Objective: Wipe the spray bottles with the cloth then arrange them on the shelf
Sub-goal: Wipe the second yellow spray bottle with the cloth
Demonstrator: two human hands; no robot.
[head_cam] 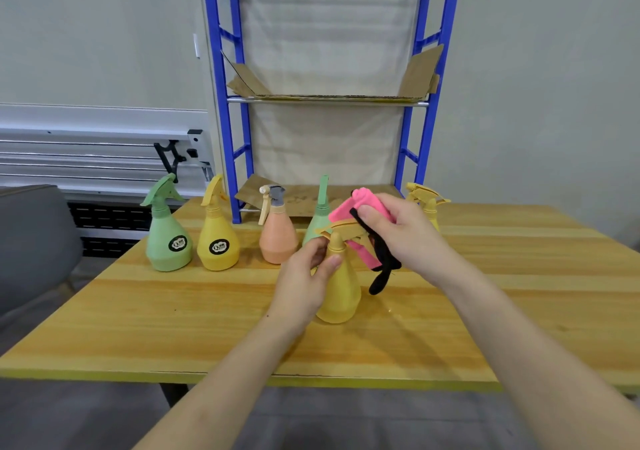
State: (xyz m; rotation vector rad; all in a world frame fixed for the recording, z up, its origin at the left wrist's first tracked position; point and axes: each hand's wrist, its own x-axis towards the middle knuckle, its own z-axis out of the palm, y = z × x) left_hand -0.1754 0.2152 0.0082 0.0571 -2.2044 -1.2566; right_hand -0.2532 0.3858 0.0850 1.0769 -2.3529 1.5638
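I see the left hand (304, 273) with its grip curled round the neck of a yellow spray bottle (337, 290), thumb and fingers pinching just under the trigger head. The bottle stands upright on the wooden surface (138, 311), near the middle and closest to me of all the bottles. The right hand (401, 231) has its grip closed round a pink cloth (360, 207) edged in black, pressing it against the bottle's trigger head; a black strip of the cloth hangs down beside the bottle's right shoulder.

Behind, in a loose row along the far part of the surface, stand five more bottles. From the left I count a green spray bottle (168, 231) with a black round label, a second yellow bottle (217, 231) with the same label just beside it, a peach bottle (277, 235) with a grey and cream trigger, a pale green bottle (320, 214) partly hidden behind the cloth and the held bottle, and a yellow bottle at far right (427, 202) mostly hidden by the right hand.

The blue-framed shelf (239, 103) stands against the wall right behind the surface. Flattened cardboard (420, 72) lines its tiers, and I see no bottles on them. A grey chair (31, 241) sits at the left.
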